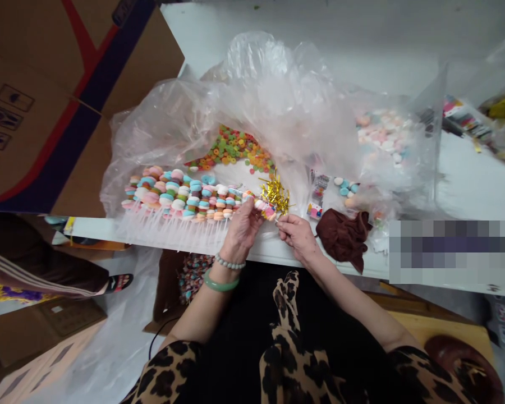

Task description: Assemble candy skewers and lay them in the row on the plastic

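My left hand [243, 226] is closed around a candy skewer in a printed clear wrapper [266, 210], held slanting above the table's front edge. My right hand [298, 234] pinches at the skewer's lower right end; what exactly lies between those fingertips is too small to make out. Just beyond the skewer is a pile of gold twist ties [276, 193]. Left of my hands, several pastel candy skewers [177, 193] lie in a row, their white sticks [172, 230] pointing toward me. Behind them spread loose ring gummies [235, 145] in green, orange and red.
Crumpled clear plastic [269, 84] covers the table's middle. To the right are printed wrappers [318, 193], loose blue and white candies [346, 187], a brown cloth [344, 235] and bagged pastel candies [385, 137]. A large carton [88, 73] stands at left, near another person's leg [37, 258].
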A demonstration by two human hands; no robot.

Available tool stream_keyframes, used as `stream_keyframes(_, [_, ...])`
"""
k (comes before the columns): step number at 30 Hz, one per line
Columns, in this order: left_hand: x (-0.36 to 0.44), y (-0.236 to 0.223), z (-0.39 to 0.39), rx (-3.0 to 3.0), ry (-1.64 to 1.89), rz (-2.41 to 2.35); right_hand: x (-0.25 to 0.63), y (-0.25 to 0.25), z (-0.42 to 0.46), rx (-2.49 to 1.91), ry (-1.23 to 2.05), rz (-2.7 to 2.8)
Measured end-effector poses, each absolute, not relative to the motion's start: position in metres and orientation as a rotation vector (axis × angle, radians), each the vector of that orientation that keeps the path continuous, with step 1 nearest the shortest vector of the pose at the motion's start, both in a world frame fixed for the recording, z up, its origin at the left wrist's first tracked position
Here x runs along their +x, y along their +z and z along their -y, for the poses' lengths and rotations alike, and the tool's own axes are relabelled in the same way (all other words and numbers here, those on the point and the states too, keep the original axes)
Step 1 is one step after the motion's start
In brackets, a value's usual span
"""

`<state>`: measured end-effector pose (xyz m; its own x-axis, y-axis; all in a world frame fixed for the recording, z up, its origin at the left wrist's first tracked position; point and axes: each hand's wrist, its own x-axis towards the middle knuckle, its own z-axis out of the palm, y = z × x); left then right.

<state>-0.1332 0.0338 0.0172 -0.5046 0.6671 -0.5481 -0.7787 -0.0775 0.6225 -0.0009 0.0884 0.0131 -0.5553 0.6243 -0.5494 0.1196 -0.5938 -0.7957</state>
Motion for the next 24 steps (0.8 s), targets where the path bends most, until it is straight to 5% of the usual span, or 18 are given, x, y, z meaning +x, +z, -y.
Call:
stream_keyframes(8, [-0.124,0.016,-0.03,-0.082,1.773,-1.232,0.004,0.005,-0.09,-1.212,1.565,1.891])
stream_keyframes(20, [-0.116,0.023,-0.033,0.004,1.729,-1.212,0.008,0.002,-0.096,-1.225,1.535,1.916])
stream_keyframes(24, [-0.116,0.021,-0.032,0.023,1.735,-1.341,0.009,0.003,-0.099,-1.198,1.893,1.629])
